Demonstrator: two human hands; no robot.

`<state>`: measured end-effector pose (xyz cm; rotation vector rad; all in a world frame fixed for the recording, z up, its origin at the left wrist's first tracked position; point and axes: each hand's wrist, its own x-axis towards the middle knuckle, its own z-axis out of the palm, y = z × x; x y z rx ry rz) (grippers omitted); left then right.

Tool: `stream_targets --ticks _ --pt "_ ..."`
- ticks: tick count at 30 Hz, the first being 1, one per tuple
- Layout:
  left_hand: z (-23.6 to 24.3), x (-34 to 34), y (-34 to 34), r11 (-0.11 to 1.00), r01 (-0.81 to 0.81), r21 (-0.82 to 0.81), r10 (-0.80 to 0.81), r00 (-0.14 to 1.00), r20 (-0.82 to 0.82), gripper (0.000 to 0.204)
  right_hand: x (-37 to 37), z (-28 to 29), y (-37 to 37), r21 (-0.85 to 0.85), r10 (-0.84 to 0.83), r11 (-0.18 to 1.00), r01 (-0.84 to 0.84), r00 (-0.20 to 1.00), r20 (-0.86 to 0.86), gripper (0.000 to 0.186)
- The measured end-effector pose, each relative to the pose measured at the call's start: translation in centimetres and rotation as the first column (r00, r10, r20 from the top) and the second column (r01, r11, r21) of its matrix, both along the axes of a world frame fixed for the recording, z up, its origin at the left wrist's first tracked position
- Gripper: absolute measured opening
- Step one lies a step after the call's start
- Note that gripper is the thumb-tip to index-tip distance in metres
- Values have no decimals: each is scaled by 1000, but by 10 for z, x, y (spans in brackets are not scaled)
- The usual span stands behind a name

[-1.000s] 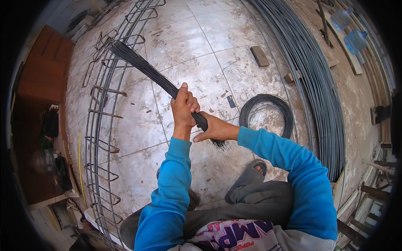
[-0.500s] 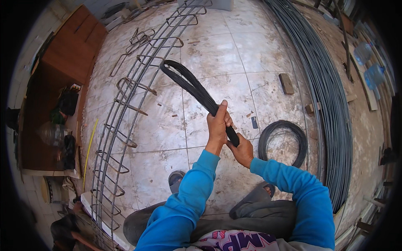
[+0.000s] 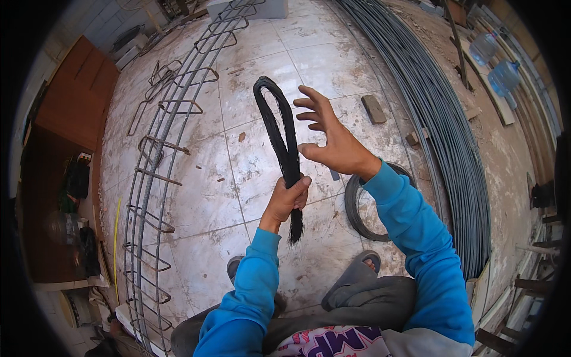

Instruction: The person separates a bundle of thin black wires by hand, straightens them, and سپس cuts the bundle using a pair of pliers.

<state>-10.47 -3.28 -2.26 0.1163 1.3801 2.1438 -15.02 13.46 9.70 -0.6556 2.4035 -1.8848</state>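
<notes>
My left hand [image 3: 286, 201] is wrapped round the lower part of a bundle of thin black tie wire [image 3: 286, 143]. The bundle is folded over into a long loop at its top, and its loose cut ends hang below my fist. To the right of the loop my right hand [image 3: 334, 132] is raised with fingers spread, holding nothing. Its thumb tip is close to the bundle; whether it touches I cannot tell. Partly behind my right forearm, a round coil of wire [image 3: 355, 213] lies on the tiled floor.
Along the left runs a long rebar cage [image 3: 156, 149] with square stirrups. A thick stack of steel rods [image 3: 428, 113] stretches down the right side. A small block [image 3: 373, 110] lies between them. Blue water bottles [image 3: 504, 77] are at far right, a brown cabinet [image 3: 74, 89] at far left.
My right hand has let go of the bundle's lower end and moved up beside the loop, opening. My left hand has shifted left and down, and the bundle stands more upright.
</notes>
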Motion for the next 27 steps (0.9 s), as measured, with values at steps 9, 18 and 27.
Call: stream_targets --ticks 9,18,27 --pt "-15 2 4 855 62 -514 -115 991 -71 37 -28 12 55 197 44 978 -74 987 151 57" --pt "-26 -24 -23 490 -316 -812 -190 871 -453 33 -19 -8 40 357 -325 828 433 889 -323 23" --pt "-26 -55 -97 252 -168 -953 -517 809 -279 33 -30 -62 41 478 -206 866 148 976 70 22"
